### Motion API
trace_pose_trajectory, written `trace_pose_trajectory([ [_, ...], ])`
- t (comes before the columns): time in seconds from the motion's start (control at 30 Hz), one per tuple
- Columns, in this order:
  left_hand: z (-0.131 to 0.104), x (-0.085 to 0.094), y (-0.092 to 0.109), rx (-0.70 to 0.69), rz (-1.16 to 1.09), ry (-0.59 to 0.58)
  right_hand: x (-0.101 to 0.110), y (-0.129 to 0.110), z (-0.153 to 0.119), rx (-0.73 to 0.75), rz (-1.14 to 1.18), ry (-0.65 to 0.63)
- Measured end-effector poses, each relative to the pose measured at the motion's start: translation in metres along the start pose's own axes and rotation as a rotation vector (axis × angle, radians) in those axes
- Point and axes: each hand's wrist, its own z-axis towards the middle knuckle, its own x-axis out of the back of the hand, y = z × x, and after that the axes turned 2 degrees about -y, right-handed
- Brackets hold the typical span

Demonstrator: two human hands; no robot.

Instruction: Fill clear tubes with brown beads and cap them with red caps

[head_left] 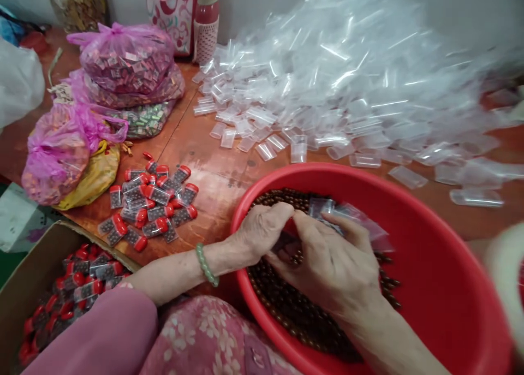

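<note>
Both hands meet over the left part of a red basin (434,287). My left hand (264,230), a green bead bracelet (207,264) at its wrist, is closed, and whatever it grips is hidden. Against it, my right hand (331,260) has its thumb and fingers curled together. What lies between its fingers does not show clearly. Strands of shiny brown beads (295,323) fill the basin's left side beneath the hands. Just beyond the right fingers is a clear plastic bag (364,222); I cannot tell whether it is held or lying on the beads.
Clear plastic tubes (327,91) are heaped at the back right. Small red-capped containers (155,195) lie left of the basin, with more in a cardboard box (24,260). Pink bags (126,58), a yellow bag (92,176) and a bottle (206,25) stand farther back.
</note>
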Motion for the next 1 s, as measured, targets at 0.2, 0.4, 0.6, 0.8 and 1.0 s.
trace_pose_trajectory([
  [0.2, -0.012, 0.050, 0.033, -0.214, 0.087, -0.006, 0.019, 0.026, -0.002, -0.225, 0.212, -0.325],
  [0.4, -0.027, 0.148, 0.033, -0.139, 1.072, 0.787, 0.014, 0.067, -0.043, -0.518, 0.255, -0.730],
  [0.6, -0.029, 0.172, 0.009, -0.259, 1.333, 0.723, 0.001, 0.066, -0.031, -0.496, 0.065, -1.103],
  [0.8, -0.015, 0.093, 0.008, -0.587, 1.039, 0.421, -0.008, 0.061, -0.033, -0.466, 0.047, -1.156],
  [1.0, -0.002, 0.033, -0.006, -0.792, 1.067, 0.176, 0.007, 0.072, -0.036, -0.381, 0.291, -1.243],
])
